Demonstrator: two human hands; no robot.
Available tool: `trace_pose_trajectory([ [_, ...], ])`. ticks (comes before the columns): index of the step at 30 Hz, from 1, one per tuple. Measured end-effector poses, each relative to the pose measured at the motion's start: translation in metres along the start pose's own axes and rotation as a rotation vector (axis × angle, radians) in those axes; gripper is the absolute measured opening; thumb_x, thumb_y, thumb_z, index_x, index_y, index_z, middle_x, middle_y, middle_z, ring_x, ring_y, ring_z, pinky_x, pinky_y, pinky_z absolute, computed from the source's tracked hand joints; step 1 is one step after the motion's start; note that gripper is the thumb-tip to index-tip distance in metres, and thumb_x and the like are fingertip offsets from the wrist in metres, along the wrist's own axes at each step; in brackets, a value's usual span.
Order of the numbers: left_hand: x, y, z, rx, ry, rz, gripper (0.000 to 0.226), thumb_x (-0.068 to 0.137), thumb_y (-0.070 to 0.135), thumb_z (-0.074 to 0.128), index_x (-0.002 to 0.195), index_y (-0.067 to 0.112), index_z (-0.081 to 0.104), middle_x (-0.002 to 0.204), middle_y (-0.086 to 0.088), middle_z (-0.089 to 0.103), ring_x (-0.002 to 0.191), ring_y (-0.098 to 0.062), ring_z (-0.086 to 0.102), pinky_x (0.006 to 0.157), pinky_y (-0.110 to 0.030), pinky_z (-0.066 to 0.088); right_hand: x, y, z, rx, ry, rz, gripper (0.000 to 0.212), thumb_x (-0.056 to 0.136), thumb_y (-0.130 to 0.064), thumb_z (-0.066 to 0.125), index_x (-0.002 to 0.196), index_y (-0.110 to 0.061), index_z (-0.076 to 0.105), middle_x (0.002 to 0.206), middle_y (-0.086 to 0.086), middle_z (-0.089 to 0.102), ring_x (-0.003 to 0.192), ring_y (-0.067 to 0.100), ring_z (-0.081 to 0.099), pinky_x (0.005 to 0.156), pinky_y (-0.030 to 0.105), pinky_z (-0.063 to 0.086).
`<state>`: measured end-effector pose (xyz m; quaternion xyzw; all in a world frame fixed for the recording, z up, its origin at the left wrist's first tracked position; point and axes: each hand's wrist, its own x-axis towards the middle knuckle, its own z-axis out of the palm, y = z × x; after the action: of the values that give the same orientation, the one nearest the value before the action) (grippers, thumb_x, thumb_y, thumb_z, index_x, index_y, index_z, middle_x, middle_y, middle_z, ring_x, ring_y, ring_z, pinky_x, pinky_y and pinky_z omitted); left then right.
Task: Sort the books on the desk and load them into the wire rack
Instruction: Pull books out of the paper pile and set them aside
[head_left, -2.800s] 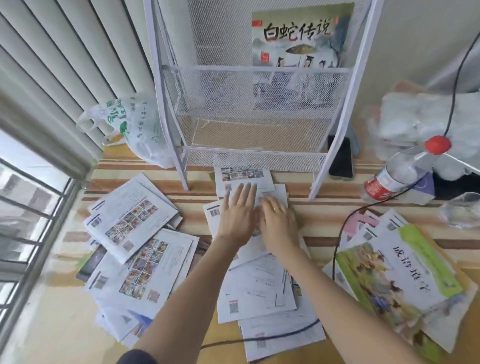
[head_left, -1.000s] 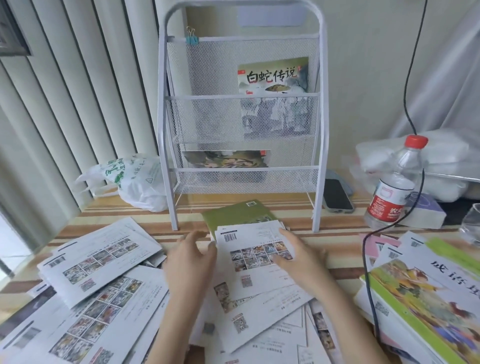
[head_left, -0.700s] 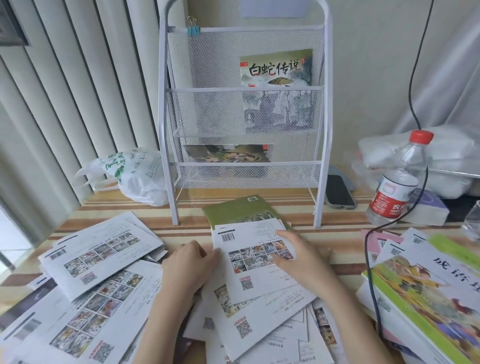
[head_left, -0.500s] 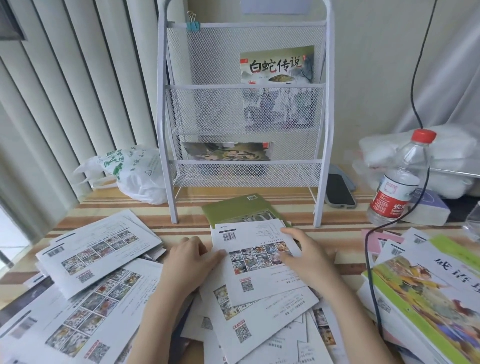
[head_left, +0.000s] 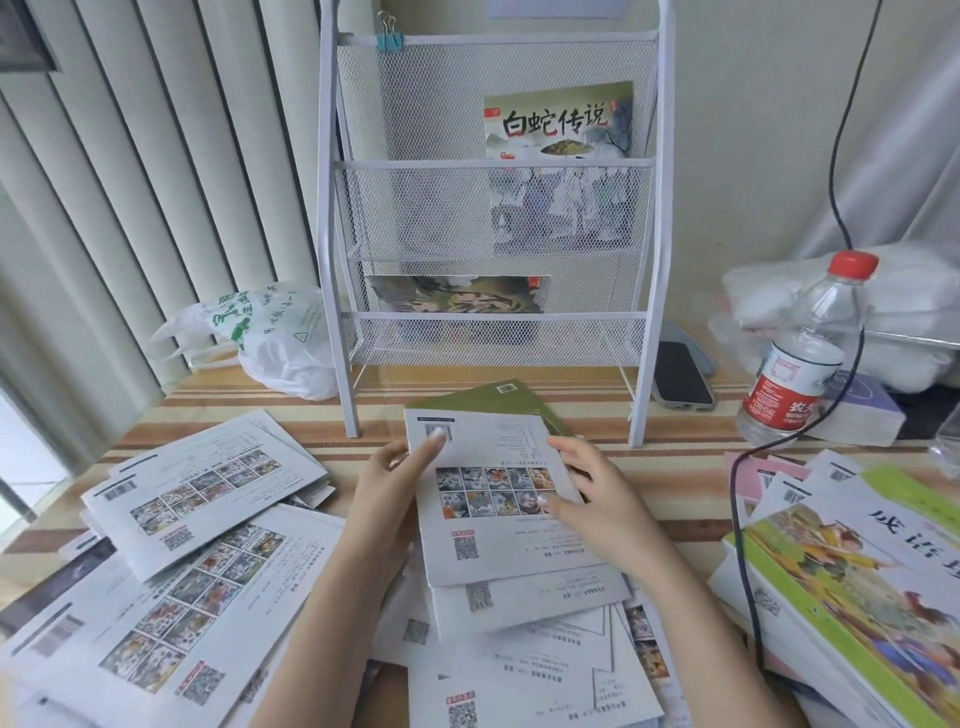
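Both hands, left (head_left: 387, 496) and right (head_left: 597, 491), fingers curled, pinching.

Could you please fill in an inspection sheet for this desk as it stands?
Surface: striped desk, largely covered.
Job's things: wire rack holds two books; white booklet lifted; loose piles around.
Clutter: plastic bag, phone, water bottle.
Hands: left hand and right hand grip the booklet's edges.
Cables: black cable crosses the right-hand books.
Surroundings: vertical blinds, wall.
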<state>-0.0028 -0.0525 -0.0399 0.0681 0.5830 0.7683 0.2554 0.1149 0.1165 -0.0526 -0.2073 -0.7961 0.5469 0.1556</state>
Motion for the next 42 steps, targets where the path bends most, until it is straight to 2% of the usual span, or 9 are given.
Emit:
trace_pose_trajectory([
  [8,0.002,-0.008,0.009,0.087,0.052,0.032,0.039,0.086,-0.003,0.060,0.118,0.018,0.057,0.101,-0.008,0.073,0.080,-0.024,0.071,0.065,-0.039,0.058,0.002,-0.001,-0.012,0.231,0.050,0.007,0.053,0.084,-0.009,0.068,0.118,-0.044,0.047,0.125,-0.012,0.049,0.089,-0.010,0.060,0.059,0.012,0.051],
  [12,0.005,0.006,0.001,-0.089,0.040,-0.032,0.065,0.085,-0.008,0.057,0.140,0.023,0.040,0.100,-0.002,0.067,0.065,-0.016,0.072,0.049,-0.026,0.055,-0.001,0.001,-0.020,0.016,-0.037,-0.310,0.071,0.084,0.001,0.066,0.133,-0.042,0.040,0.149,-0.005,0.031,0.129,-0.005,0.040,0.093,0.008,0.039],
  [15,0.010,0.013,-0.002,0.084,-0.027,-0.063,0.070,0.086,-0.005,0.056,0.145,0.023,0.033,0.138,0.006,0.049,0.114,-0.008,0.060,0.086,-0.020,0.046,0.001,-0.003,-0.013,-0.042,0.025,-0.434,0.064,0.081,-0.008,0.072,0.130,-0.041,0.048,0.154,-0.013,0.023,0.142,0.000,0.015,0.110,0.021,0.023],
  [18,0.006,0.012,-0.003,0.081,-0.105,-0.061,0.060,0.087,-0.007,0.051,0.139,0.022,0.043,0.131,0.007,0.052,0.100,-0.001,0.065,0.076,-0.015,0.050,0.003,-0.006,-0.019,-0.055,0.231,-0.501,0.032,0.080,-0.007,0.072,0.101,-0.029,0.062,0.144,-0.021,0.037,0.137,-0.001,0.030,0.107,0.018,0.030],
  [21,0.006,0.011,-0.001,-0.020,-0.225,-0.153,0.054,0.091,-0.004,0.043,0.135,0.028,0.046,0.126,0.006,0.059,0.093,-0.016,0.069,0.057,-0.023,0.057,-0.005,-0.008,-0.022,0.003,0.110,-0.501,0.039,0.075,-0.020,0.073,0.109,-0.033,0.059,0.127,-0.027,0.055,0.124,0.000,0.047,0.095,0.024,0.044],
  [24,0.009,0.012,0.011,0.057,-0.108,-0.148,0.043,0.098,0.017,0.046,0.141,0.020,0.040,0.144,-0.004,0.044,0.123,-0.021,0.048,0.079,-0.022,0.051,-0.005,-0.015,-0.017,-0.216,0.292,-0.603,0.030,0.075,-0.011,0.068,0.099,-0.029,0.066,0.097,-0.011,0.061,0.097,0.018,0.058,0.077,0.031,0.046],
  [27,0.005,0.007,0.008,0.088,-0.010,0.099,0.040,0.100,0.030,0.043,0.139,0.020,0.043,0.142,0.000,0.043,0.134,-0.017,0.039,0.091,-0.014,0.041,0.000,-0.014,-0.013,-0.096,0.507,-0.568,0.017,0.084,-0.014,0.066,0.072,-0.025,0.060,0.070,-0.009,0.056,0.069,0.003,0.053,0.064,0.021,0.040],
  [34,0.010,-0.018,0.003,0.663,0.118,0.171,0.048,0.087,0.005,0.055,0.132,0.019,0.047,0.124,-0.003,0.056,0.105,-0.019,0.053,0.084,-0.030,0.042,0.003,-0.010,-0.015,0.198,0.589,-0.393,0.022,0.095,-0.012,0.051,0.081,-0.029,0.050,0.080,-0.014,0.058,0.068,-0.016,0.053,0.065,0.003,0.038],
  [42,-0.003,0.001,-0.006,0.511,0.174,0.425,0.045,0.080,-0.011,0.046,0.101,0.023,0.065,0.101,0.007,0.067,0.074,-0.024,0.062,0.063,-0.036,0.050,0.004,-0.008,-0.014,0.241,0.594,-0.369,0.014,0.096,-0.010,0.050,0.092,-0.024,0.053,0.085,-0.011,0.060,0.071,-0.016,0.054,0.065,0.002,0.039],
])
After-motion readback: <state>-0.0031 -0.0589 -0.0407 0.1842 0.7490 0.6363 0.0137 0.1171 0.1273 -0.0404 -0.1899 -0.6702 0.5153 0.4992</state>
